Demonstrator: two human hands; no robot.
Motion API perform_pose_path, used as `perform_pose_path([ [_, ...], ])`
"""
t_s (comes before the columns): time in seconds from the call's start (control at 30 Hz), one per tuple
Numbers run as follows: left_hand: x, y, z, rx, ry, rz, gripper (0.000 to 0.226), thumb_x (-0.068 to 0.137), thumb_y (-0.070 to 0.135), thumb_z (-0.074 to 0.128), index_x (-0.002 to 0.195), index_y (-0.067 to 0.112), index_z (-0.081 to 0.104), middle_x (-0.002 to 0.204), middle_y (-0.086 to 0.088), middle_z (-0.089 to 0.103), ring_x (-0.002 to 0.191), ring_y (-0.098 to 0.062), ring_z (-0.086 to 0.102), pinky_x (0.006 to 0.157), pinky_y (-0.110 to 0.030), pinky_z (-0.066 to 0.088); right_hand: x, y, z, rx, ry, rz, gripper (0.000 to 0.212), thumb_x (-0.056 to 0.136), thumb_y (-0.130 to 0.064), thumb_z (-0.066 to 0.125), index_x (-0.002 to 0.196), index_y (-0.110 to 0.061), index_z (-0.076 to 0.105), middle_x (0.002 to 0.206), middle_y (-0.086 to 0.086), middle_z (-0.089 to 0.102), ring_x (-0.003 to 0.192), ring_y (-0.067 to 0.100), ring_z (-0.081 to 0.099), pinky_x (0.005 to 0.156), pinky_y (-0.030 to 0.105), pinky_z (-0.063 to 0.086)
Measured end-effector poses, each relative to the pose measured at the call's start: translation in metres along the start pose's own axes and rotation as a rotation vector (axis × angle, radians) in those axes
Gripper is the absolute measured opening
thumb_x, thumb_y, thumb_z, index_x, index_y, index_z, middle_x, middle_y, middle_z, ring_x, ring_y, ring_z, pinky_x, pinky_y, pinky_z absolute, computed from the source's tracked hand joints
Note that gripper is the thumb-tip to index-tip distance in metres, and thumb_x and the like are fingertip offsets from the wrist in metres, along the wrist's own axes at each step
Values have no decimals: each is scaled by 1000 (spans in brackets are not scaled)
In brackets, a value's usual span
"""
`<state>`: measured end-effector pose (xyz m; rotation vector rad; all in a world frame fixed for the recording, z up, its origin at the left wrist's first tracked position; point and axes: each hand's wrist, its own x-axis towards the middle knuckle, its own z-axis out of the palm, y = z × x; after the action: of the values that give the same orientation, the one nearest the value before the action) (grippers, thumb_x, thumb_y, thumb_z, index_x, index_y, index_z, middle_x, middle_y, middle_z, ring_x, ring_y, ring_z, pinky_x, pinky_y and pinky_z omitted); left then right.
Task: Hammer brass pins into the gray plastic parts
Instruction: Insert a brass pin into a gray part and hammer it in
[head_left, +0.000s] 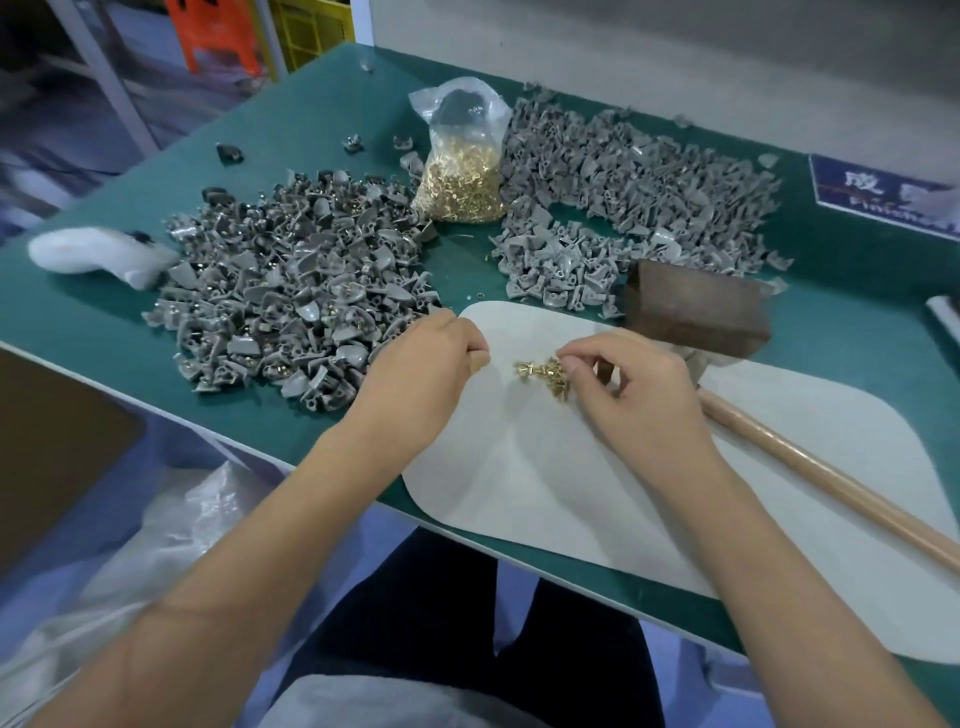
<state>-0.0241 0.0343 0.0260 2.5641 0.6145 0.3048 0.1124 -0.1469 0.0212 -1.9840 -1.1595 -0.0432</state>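
Both forearms are extended over the near edge of the desk so that the hands meet above the pale work mat, which is laid there as a striking surface.

1. Right hand: the grip is curled, with thumb and forefinger pinched at the edge of a small heap of brass pins on the mat. Whether a single pin is already held cannot be told.
2. Left hand: the fingers are curled under at the left rim of the mat. Whether anything is held inside cannot be told.
3. Mallet: the dark head is rested at the far right corner of the mat, the wooden handle running toward the right, presumably so that it can be taken up by the right hand.
4. Stock: unpinned gray plastic parts are piled beyond the mat, on the right. A separate pile of parts with brass showing lies to the left, judged to be finished work. A clear bag of pins is stood between the two piles.
5. White object: it lies at the far left; its purpose cannot be told.
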Motion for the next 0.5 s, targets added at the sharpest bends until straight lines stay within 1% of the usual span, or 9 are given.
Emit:
perform_pose_path([
  [0.03, -1, 4, 2, -80, 28, 8, 14, 103, 25, 56, 105, 19, 68, 103, 4, 61, 95, -15, 56, 84, -39, 46, 0, -1, -1, 26, 36, -10, 10, 94, -10, 72, 100, -15, 78, 92, -8, 71, 83, 10, 63, 75, 19, 45],
  [0.07, -1, 10, 3, -190, 49, 18, 12, 103, 26, 58, 102, 21, 69, 99, 9, 63, 86, -10, 56, 80, -37, 48, -1, -2, -2, 56, 58, -15, 11, 93, -10, 73, 103, -15, 77, 92, -9, 71, 81, 11, 62, 74, 14, 42],
  [0.13, 3, 24, 7, -441, 51, 44, 11, 101, 26, 62, 94, 24, 71, 87, 11, 67, 72, -5, 56, 72, -29, 48, -2, -4, -5, 161, 67, 6, 16, 92, -12, 75, 107, -18, 76, 94, -10, 72, 80, 16, 62, 71, 16, 43],
  [0.2, 12, 40, 12, -601, 50, 79, 15, 101, 24, 63, 88, 26, 70, 79, 8, 68, 69, -6, 57, 66, -22, 45, 0, -5, -10, 278, 83, 45, 18, 91, -16, 77, 107, -24, 76, 96, -10, 74, 81, 15, 64, 68, 22, 47],
  [0.27, 21, 55, 18, -705, 31, 64, 17, 101, 23, 62, 86, 28, 69, 76, 9, 68, 67, 0, 56, 63, -18, 43, 1, -5, -15, 328, 129, 74, 18, 91, -16, 77, 104, -27, 76, 94, -16, 75, 82, 7, 65, 69, 15, 46],
  [0.33, 29, 67, 24, -768, 2, 39, 19, 102, 23, 62, 84, 26, 69, 72, 6, 67, 62, 0, 53, 60, -19, 44, 2, -1, -18, 343, 183, 101, 17, 90, -12, 77, 104, -22, 76, 91, -20, 75, 82, 1, 66, 73, 11, 46],
  [0.37, 32, 71, 26, -803, -19, 24, 22, 102, 24, 61, 82, 25, 69, 68, 7, 64, 58, -1, 50, 56, -17, 41, 3, 1, -20, 347, 206, 117, 17, 90, -11, 77, 105, -19, 76, 90, -19, 75, 82, 1, 66, 74, 12, 46],
  [0.43, 38, 76, 28, -876, -56, -3, 26, 102, 25, 61, 78, 24, 69, 58, 17, 59, 50, 3, 44, 50, -11, 36, 3, 4, -23, 328, 250, 125, 15, 91, -13, 77, 105, -16, 78, 90, -12, 75, 82, 5, 66, 73, 14, 46],
  [0.5, 42, 80, 29, -938, -95, -28, 25, 101, 27, 63, 78, 25, 73, 55, 20, 60, 47, 3, 42, 48, -8, 33, 3, 8, -26, 287, 303, 99, 12, 90, -13, 77, 101, -14, 80, 91, -6, 75, 83, 11, 66, 71, 18, 44],
])
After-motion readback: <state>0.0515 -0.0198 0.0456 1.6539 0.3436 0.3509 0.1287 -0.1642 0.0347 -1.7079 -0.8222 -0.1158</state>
